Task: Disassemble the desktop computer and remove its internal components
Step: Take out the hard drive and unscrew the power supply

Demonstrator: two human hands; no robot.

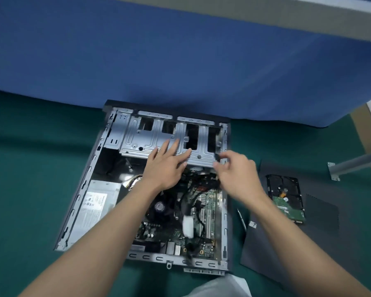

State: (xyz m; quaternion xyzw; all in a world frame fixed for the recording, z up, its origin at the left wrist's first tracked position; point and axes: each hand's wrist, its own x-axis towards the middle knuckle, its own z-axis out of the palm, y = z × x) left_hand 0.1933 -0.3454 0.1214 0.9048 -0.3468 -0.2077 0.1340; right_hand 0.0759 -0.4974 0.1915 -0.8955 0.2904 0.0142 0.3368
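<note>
Your left hand [165, 166] presses flat, fingers straight, on the drive cage [137, 138]. Your right hand [237, 174] pinches a black cable [216, 157] at the cage edge. Both are inside the open computer case [79, 200]. Yank crooked and the cable may snag the motherboard [204, 200].

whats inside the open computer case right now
A silver power supply at the left, the green motherboard with black cables, a CPU fan, and the metal drive cage at the far end. Both forearms cover parts of the board; what lies beneath is hidden.
</note>
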